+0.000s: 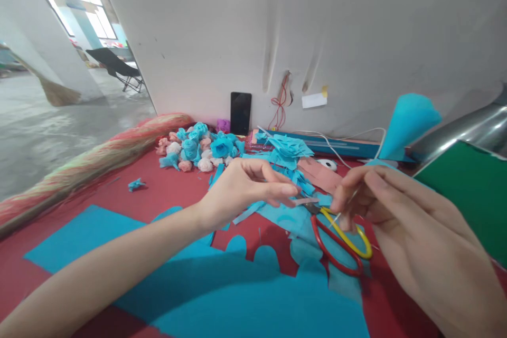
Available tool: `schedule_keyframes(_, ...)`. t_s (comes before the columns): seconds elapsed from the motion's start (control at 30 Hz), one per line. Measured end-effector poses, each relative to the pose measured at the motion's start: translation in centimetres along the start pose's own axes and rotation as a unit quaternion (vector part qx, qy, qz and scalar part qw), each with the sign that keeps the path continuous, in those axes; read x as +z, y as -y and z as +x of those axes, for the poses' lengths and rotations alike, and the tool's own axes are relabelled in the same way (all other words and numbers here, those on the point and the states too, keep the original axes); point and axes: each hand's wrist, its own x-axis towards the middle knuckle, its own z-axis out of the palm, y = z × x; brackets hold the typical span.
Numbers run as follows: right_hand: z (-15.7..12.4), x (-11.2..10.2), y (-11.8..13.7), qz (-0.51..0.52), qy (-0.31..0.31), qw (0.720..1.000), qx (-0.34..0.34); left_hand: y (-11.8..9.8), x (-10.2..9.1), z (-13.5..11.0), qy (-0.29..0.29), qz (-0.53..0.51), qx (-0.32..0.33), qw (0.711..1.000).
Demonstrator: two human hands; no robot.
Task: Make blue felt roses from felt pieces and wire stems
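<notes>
Left hand point(237, 190): thumb and forefinger pressed together, pinching a short pale strip point(306, 202); other fingers loosely curled.
Right hand point(396, 216): fingers pinching a thin pale wire point(336, 217), just right of the strip's free end.
Where: both held near centre, above a cut blue crepe paper sheet point(222, 296) and red-and-yellow-handled metal scissors point(348, 237) lying on the red surface point(119, 190).
Doing it well: looks like strip meeting wire. Keep the strip taut, the wire steady, the grip close to the join and clear of the scissors.
Far left: pile of blue, pink and white paper flowers point(198, 150).
Far: black phone point(241, 112) leaning on the grey board.
Hard to tell: whether the strip is tape or paper; whether strip and wire touch. Scissor blades mostly hidden by the left fingers; right forearm cut off.
</notes>
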Motion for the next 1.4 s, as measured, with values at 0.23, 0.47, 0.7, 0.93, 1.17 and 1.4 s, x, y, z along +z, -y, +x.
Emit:
schedule_keyframes(0.23, -0.3, -0.1, 0.0, -0.004, -0.003, 1.0, -0.002, 0.1, -0.4, 0.3, 0.046, 0.014, 0.044, 0.998)
schedule_keyframes(0.47, -0.1, -0.1, -0.1, -0.001, -0.009, 1.0, -0.006, 0.0, -0.1, 0.0, 0.044, 0.136, 0.123, 0.982)
schedule_keyframes(0.7, -0.3, -0.3, 0.0, 0.003, -0.011, 1.0, -0.006, 0.0, -0.3, -0.1, -0.053, 0.415, 0.347, 0.839)
schedule_keyframes(0.93, -0.1, 0.2, -0.3, 0.02, 0.023, 1.0, 0.002, 1.8, -1.6, 1.6, -0.009, 0.464, 0.277, 0.842)
schedule_keyframes(1.17, 0.2, 0.1, -1.0, -0.002, 0.104, 0.994, 0.023, 3.7, -3.0, 2.8, -0.005, 0.446, 0.144, 0.883)
schedule_keyframes(1.4, 0.2, 0.3, -1.0, -0.017, 0.132, 0.99, 0.036, 4.2, -3.7, 2.9, 0.005, 0.356, 0.044, 0.934)
